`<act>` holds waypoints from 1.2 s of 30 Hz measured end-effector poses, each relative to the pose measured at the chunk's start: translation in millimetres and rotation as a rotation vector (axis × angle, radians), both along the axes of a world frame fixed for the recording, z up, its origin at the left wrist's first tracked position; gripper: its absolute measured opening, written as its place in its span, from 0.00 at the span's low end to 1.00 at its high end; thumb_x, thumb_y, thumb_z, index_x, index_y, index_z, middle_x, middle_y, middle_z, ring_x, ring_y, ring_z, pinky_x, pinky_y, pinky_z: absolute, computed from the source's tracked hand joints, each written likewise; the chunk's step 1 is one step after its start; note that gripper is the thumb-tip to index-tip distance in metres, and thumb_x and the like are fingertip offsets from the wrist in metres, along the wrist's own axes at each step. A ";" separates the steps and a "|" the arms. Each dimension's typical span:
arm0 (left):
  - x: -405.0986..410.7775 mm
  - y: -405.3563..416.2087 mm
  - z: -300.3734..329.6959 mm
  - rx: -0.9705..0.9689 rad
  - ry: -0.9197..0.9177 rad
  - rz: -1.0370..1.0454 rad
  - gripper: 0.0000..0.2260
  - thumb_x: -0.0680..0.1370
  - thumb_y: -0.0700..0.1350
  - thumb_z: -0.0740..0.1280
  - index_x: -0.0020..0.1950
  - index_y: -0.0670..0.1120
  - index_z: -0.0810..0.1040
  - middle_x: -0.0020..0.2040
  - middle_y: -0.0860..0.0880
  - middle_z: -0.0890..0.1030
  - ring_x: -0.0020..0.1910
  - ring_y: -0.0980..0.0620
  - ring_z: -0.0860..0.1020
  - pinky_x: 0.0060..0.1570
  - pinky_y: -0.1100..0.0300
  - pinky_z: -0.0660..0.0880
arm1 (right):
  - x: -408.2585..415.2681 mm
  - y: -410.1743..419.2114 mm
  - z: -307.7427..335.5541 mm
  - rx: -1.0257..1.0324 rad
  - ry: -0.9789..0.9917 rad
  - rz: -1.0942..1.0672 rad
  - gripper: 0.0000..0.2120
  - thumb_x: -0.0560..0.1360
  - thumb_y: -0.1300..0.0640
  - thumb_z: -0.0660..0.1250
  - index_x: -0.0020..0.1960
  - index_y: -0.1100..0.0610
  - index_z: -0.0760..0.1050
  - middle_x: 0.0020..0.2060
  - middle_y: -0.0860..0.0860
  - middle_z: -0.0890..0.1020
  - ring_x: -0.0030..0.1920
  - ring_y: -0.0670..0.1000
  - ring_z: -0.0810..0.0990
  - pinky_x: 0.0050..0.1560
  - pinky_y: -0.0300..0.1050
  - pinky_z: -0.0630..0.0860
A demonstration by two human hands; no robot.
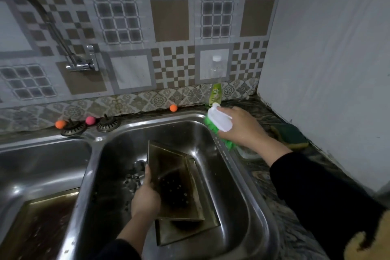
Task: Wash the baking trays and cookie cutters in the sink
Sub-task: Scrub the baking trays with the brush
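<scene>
Two dark, burnt baking trays lie stacked in the right sink basin (238, 175). My left hand (145, 196) grips the left edge of the upper baking tray (175, 186), tilting it over the lower tray (185, 232). Several metal cookie cutters (135, 175) lie on the basin floor near the drain, left of the trays. My right hand (242, 126) holds a scrubbing brush (219, 120) with a white handle and green bristles, above the sink's right rim. A third tray (42, 224) sits in the left basin.
A dish soap bottle (215, 91) stands at the back wall. A green and yellow sponge (290, 136) lies on the counter at right. Two sink strainers (108, 123) and small coloured balls (173, 108) rest on the back ledge. The faucet (82, 63) is at the upper left.
</scene>
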State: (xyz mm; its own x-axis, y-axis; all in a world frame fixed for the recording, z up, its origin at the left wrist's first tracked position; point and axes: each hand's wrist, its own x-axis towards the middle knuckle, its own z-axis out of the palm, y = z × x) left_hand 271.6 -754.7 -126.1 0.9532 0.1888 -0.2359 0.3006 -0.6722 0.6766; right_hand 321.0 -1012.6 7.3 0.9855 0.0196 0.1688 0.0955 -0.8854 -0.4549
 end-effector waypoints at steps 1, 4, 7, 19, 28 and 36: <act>0.3 4.7 -0.4 -0.039 -0.033 0.020 0.34 0.80 0.37 0.54 0.76 0.64 0.44 0.45 0.51 0.75 0.37 0.54 0.75 0.34 0.61 0.69 | -5.1 14.8 -2.6 0.028 0.005 0.027 0.37 0.70 0.54 0.73 0.75 0.47 0.62 0.53 0.50 0.70 0.55 0.52 0.72 0.45 0.43 0.67; -2.5 17.4 4.6 -0.192 -0.173 0.054 0.29 0.81 0.36 0.54 0.77 0.60 0.52 0.59 0.44 0.78 0.48 0.49 0.78 0.45 0.60 0.69 | -18.6 60.5 -21.2 0.056 -0.018 0.115 0.36 0.69 0.53 0.73 0.74 0.45 0.63 0.61 0.51 0.72 0.61 0.53 0.72 0.50 0.41 0.68; -6.6 24.9 21.1 -0.315 -0.310 0.046 0.26 0.82 0.36 0.55 0.78 0.55 0.54 0.71 0.45 0.71 0.66 0.47 0.72 0.56 0.63 0.65 | -34.8 105.8 -46.8 0.154 -0.003 0.176 0.36 0.70 0.53 0.71 0.75 0.45 0.61 0.55 0.49 0.71 0.58 0.54 0.74 0.51 0.41 0.69; -29.1 57.4 62.6 -0.530 -0.579 -0.109 0.31 0.79 0.30 0.56 0.78 0.54 0.57 0.66 0.67 0.67 0.61 0.78 0.67 0.64 0.74 0.65 | -10.2 191.9 8.5 0.205 -0.215 0.092 0.34 0.73 0.50 0.70 0.75 0.45 0.59 0.63 0.53 0.76 0.59 0.56 0.77 0.56 0.49 0.76; -33.7 94.4 75.0 -0.612 -0.697 -0.044 0.32 0.75 0.23 0.55 0.77 0.44 0.58 0.71 0.59 0.63 0.63 0.79 0.63 0.63 0.79 0.61 | -79.3 220.4 -26.3 0.181 -0.247 0.107 0.32 0.72 0.47 0.70 0.72 0.43 0.62 0.55 0.53 0.82 0.51 0.56 0.81 0.46 0.48 0.77; -35.4 83.6 77.8 -0.647 -0.738 -0.043 0.31 0.77 0.26 0.56 0.77 0.46 0.59 0.65 0.68 0.65 0.63 0.79 0.64 0.63 0.78 0.61 | -52.0 216.9 -0.5 0.209 -0.235 0.037 0.32 0.72 0.47 0.70 0.73 0.45 0.61 0.56 0.55 0.79 0.50 0.57 0.80 0.45 0.46 0.76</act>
State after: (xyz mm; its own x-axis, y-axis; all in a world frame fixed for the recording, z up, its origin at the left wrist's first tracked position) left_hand 236.1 -671.1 -48.3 0.9058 0.1949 0.3762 -0.3618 -0.1062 0.9262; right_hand 269.0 -795.7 6.8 0.9184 -0.0040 0.3956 0.2500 -0.7692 -0.5881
